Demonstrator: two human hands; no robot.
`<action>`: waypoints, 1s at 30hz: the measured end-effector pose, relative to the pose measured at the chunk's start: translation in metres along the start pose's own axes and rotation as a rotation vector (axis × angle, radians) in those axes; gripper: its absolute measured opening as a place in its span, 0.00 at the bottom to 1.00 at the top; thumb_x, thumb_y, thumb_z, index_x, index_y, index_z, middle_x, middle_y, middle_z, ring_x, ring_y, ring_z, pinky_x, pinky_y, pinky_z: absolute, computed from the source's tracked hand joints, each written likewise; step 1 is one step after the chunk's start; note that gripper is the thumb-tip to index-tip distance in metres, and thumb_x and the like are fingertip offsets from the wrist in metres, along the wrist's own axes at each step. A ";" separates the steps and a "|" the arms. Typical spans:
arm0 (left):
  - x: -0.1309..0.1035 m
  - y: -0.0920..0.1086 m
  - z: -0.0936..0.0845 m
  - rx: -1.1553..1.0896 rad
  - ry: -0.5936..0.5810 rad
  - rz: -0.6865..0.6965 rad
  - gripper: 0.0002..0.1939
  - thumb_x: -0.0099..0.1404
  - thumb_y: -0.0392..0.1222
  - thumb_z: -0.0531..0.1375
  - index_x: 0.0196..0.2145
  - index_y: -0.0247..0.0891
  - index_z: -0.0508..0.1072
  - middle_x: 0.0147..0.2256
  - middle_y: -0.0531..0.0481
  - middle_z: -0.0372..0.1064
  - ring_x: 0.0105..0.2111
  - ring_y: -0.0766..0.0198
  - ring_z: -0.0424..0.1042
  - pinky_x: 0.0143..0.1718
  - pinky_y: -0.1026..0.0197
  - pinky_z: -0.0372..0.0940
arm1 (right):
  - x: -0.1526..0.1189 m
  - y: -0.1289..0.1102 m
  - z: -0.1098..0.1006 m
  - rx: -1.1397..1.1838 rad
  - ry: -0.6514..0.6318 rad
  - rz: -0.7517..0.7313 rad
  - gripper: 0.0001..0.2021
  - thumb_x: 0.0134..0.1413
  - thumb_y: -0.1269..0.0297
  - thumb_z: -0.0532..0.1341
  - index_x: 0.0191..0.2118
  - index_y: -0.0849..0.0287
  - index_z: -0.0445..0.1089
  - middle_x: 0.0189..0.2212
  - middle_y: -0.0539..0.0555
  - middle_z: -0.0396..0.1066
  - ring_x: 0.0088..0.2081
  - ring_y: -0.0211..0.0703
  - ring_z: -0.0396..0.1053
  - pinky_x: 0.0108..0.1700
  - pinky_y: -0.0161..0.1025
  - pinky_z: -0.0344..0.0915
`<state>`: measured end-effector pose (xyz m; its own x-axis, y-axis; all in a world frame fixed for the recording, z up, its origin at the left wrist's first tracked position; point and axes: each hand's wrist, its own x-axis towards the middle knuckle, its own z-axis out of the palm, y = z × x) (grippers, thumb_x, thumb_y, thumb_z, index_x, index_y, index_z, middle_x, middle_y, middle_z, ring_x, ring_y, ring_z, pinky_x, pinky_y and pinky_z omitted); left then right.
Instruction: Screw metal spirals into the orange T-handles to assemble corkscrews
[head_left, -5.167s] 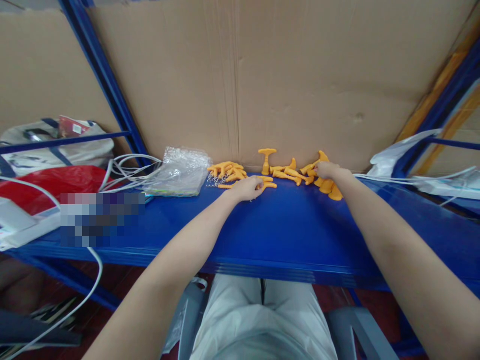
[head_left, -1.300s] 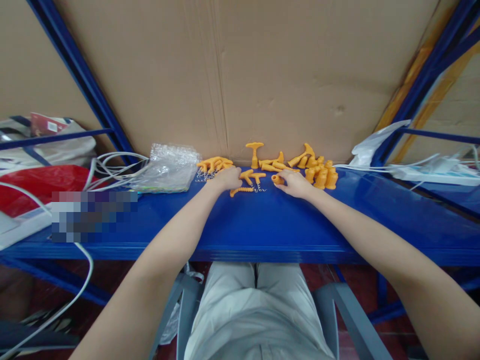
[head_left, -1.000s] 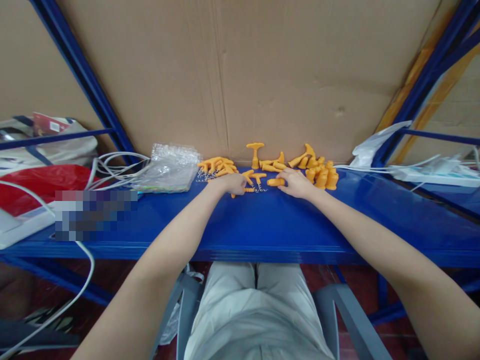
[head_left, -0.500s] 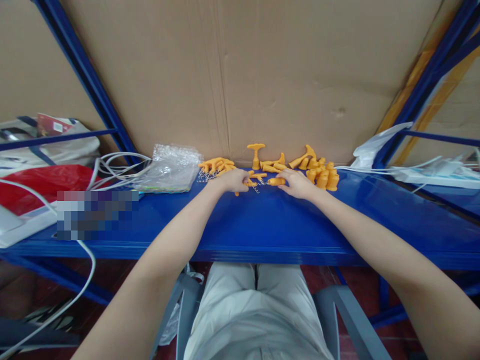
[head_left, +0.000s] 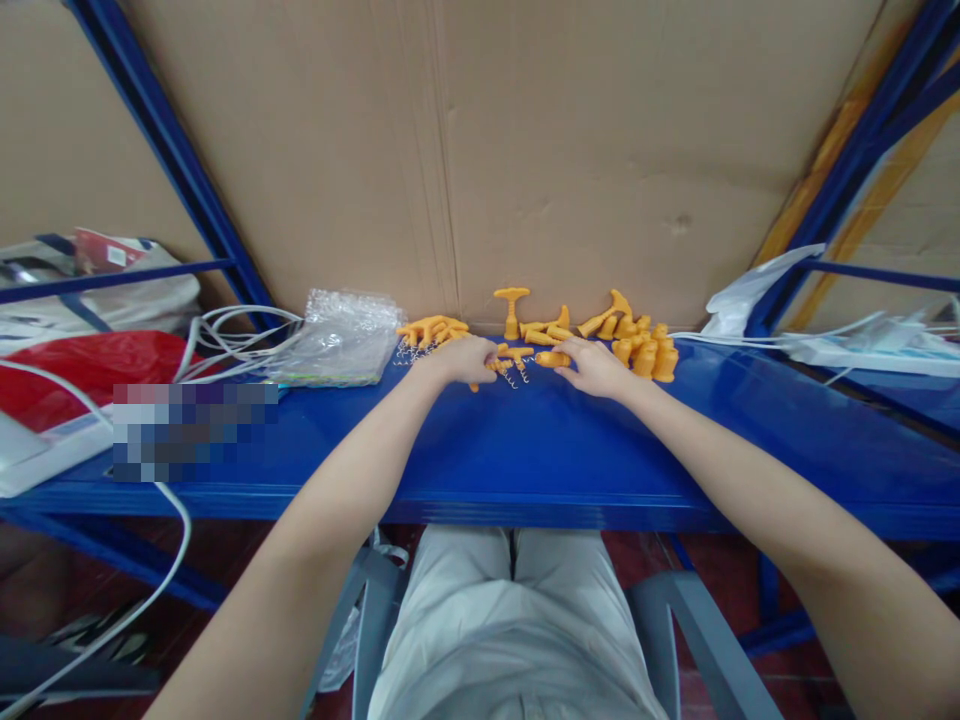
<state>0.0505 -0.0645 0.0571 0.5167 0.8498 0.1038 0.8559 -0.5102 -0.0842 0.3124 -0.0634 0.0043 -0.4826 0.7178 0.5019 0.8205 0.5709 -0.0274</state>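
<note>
My left hand (head_left: 466,360) is closed around an orange corkscrew (head_left: 500,365), whose metal spiral points toward the right; the fingers hide part of it. Just right of it, my right hand (head_left: 596,367) grips an orange sleeve (head_left: 551,359), a short hollow-looking piece held lying sideways, facing the corkscrews. Between the hands lies a loose corkscrew with an orange T-shaped handle (head_left: 516,352). Behind my left hand is a pile of orange corkscrews (head_left: 433,328) with bare spirals. A sleeved T-shaped corkscrew (head_left: 511,312) stands upright at the back.
Several orange sleeves (head_left: 645,352) stand right of my right hand. Clear plastic bags (head_left: 345,335) lie left of the pile, near white cables (head_left: 247,318) and a red bag (head_left: 112,360). Cardboard (head_left: 562,150) closes off the back of the blue table (head_left: 525,450).
Both hands stay almost in place. The T-handled corkscrew between them shows more clearly, its spiral now pointing down toward the table front. The orange sleeve remains in my right hand.
</note>
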 end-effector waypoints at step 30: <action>0.004 0.012 0.021 -0.093 0.324 -0.036 0.21 0.74 0.40 0.53 0.60 0.45 0.76 0.64 0.43 0.68 0.57 0.53 0.75 0.59 0.53 0.66 | -0.001 -0.005 -0.003 -0.002 0.086 -0.009 0.19 0.65 0.62 0.58 0.57 0.61 0.74 0.51 0.63 0.74 0.51 0.57 0.74 0.56 0.53 0.71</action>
<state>0.0621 -0.0649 0.0361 0.4521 0.7893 0.4155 0.8642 -0.5029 0.0150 0.3096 -0.0681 0.0065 -0.4620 0.6760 0.5741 0.8172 0.5761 -0.0207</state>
